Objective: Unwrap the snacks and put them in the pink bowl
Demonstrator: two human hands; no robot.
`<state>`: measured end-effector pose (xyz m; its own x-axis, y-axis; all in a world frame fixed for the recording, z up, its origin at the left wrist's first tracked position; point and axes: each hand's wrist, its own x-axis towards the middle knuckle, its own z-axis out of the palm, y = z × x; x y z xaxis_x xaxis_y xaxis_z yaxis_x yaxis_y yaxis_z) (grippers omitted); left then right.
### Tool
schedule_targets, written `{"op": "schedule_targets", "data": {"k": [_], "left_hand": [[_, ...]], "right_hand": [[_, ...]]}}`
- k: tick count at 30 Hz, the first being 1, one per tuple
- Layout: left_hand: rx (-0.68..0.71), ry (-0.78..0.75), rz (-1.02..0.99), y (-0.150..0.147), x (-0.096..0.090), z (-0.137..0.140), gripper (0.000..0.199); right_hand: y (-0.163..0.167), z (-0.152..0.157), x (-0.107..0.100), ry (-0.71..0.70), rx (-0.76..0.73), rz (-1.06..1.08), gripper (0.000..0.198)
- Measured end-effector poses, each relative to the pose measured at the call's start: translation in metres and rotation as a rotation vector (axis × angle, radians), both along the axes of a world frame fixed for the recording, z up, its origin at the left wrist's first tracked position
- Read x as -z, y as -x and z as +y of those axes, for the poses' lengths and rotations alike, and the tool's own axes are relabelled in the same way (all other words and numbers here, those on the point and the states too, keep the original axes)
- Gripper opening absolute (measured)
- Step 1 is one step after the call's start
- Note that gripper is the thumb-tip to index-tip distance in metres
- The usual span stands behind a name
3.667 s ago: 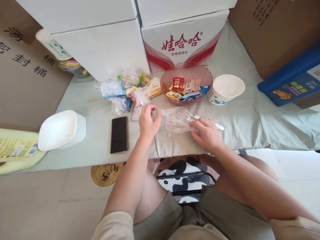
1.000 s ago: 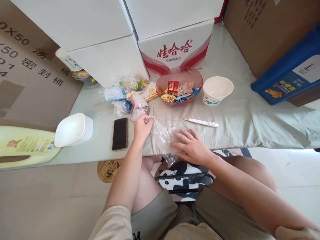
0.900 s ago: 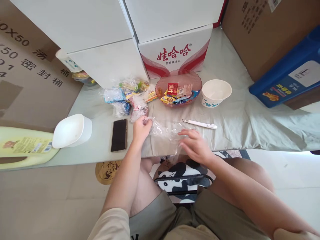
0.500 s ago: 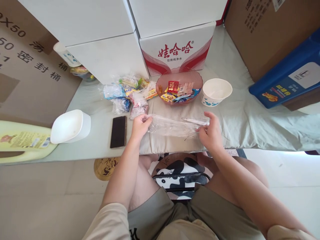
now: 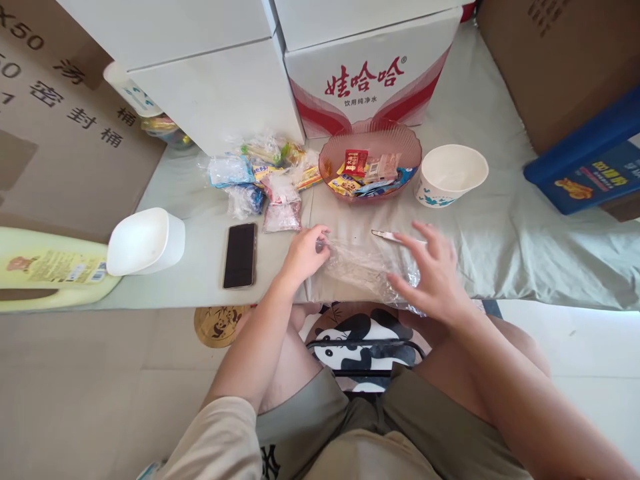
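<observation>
One cutter (image 5: 386,235) lies between the plastic bag (image 5: 356,267) and paper bowl (image 5: 451,176).

Glossy, crinkled plastic film (image 5: 363,267) in front of a ribbed, translucent bowl (image 5: 390,140); matt paper cup (image 5: 453,175) right of the bowl; smooth, glossy phone (image 5: 240,255) left of it; creased, matt cloth (image 5: 540,260) under the bowl.

The camera is worn on the head, and it is directed forward and steeply down. The shirt (image 5: 380,459) is shown nearest, at the bottom edge. The left hand (image 5: 306,253) and the right hand (image 5: 434,275) are seen from above and from behind, near the middle. The table (image 5: 505,267) is viewed across almost the whole width. Farther away, the white boxes (image 5: 175,30) are cut by the top edge.
</observation>
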<state>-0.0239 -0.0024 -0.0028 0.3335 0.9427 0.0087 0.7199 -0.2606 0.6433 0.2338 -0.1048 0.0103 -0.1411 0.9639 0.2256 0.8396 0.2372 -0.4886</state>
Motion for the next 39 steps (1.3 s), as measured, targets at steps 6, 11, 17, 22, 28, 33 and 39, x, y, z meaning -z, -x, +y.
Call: {"op": "schedule_targets", "data": {"k": [6,11,17,22,28,33,39], "left_hand": [[0.208,0.151,-0.299,-0.019,-0.021,-0.016,0.030],[0.146,0.242,-0.595,-0.023,-0.031,-0.017,0.035],[-0.134,0.420,-0.930,-0.030,-0.017,-0.004,0.056],[-0.002,0.794,-0.872,-0.048,-0.007,-0.020,0.049],[-0.060,0.366,-0.576,-0.045,-0.008,-0.031,0.026],[0.030,0.196,-0.358,-0.036,-0.016,-0.034,0.028],[-0.011,0.177,-0.513,-0.028,-0.015,-0.021,0.033]], "right_hand": [[0.013,0.018,0.001,0.114,-0.260,0.176,0.062],[0.017,0.026,0.009,0.443,-0.275,0.345,0.035],[0.026,0.029,0.012,0.438,-0.057,0.795,0.022],[0.044,0.028,0.017,0.371,0.070,0.987,0.020],[0.044,0.020,0.020,0.333,-0.036,0.834,0.071],[0.039,0.021,0.022,0.324,-0.035,0.780,0.057],[0.029,0.030,0.018,0.393,0.152,1.077,0.035]]}}
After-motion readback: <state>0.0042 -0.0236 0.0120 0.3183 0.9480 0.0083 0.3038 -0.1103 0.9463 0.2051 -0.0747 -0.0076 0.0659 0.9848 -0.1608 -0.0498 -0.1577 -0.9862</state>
